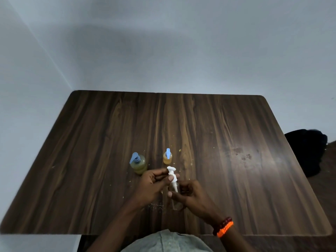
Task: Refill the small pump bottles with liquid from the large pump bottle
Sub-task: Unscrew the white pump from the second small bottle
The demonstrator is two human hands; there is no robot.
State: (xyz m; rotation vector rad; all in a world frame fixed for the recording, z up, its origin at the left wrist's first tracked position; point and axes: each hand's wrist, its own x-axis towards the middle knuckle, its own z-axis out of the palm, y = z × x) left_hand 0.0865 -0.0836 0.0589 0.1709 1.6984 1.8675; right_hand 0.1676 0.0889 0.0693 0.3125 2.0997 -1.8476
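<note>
A large pump bottle (139, 164) with yellowish liquid and a blue pump stands left of centre on the wooden table (236, 142). To its right stands a small pump bottle (167, 157) with amber liquid and a blue pump. My right hand (190, 194) grips a small clear bottle (176, 200) that looks empty. My left hand (151, 184) pinches that bottle's white pump head (172, 174), whose tube reaches down into the bottle's neck.
Small crumbs and dried stains dot the tabletop around the bottles and at the right. A dark object (307, 151) sits beyond the table's right edge. Pale walls close off the back and left. Beaded bracelets (224, 227) are on my right wrist.
</note>
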